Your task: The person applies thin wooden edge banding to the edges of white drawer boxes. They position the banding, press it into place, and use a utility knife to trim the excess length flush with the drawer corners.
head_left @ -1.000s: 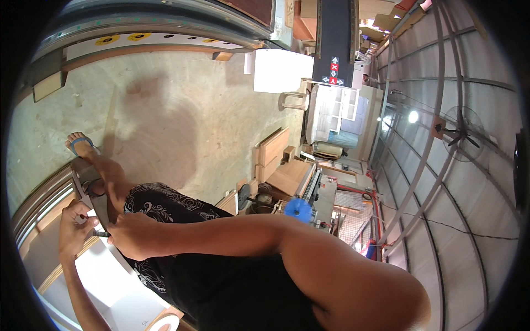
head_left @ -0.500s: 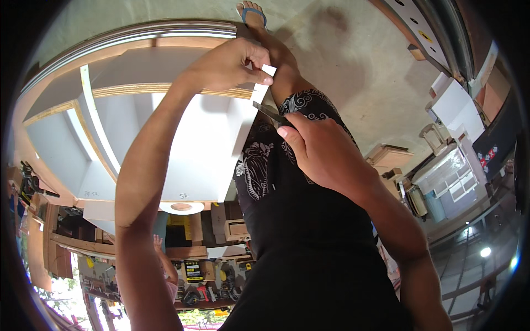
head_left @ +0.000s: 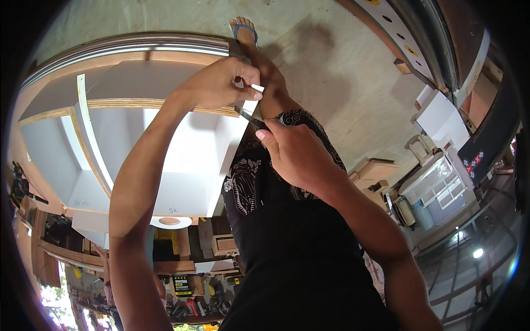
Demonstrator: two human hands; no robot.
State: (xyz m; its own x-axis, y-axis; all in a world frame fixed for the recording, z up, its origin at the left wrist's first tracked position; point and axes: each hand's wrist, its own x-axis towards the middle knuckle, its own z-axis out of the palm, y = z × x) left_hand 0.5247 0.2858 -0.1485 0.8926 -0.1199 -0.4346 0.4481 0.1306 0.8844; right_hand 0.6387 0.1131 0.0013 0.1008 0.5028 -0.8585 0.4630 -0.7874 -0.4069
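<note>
My left hand (head_left: 221, 83) pinches a narrow white strip (head_left: 252, 101) over the top corner of a white box-like cabinet (head_left: 226, 160) with exposed plywood edges (head_left: 127, 103). My right hand (head_left: 292, 154) grips a dark flat blade (head_left: 251, 120), its thumb along the near end. The blade lies across the strip just below my left fingers, close to the cabinet corner and beside my bare leg. Another long white strip (head_left: 88, 127) runs over the cabinet's dividers. A white roll with a round hole (head_left: 160, 222) is at the cabinet's lower side.
A co-worker's arm (head_left: 104, 259) shows at the lower left, near shelves of tools (head_left: 193, 303). To the right are a white board (head_left: 441, 118), a stool (head_left: 415, 144) and stacked wooden panels (head_left: 370, 171). A long machine rail (head_left: 436, 55) curves along the top right.
The view has swung round sharply since a second ago, showing the cabinet fully. Since half a second ago both hands sit slightly lower-left in the picture, still holding strip and blade.
</note>
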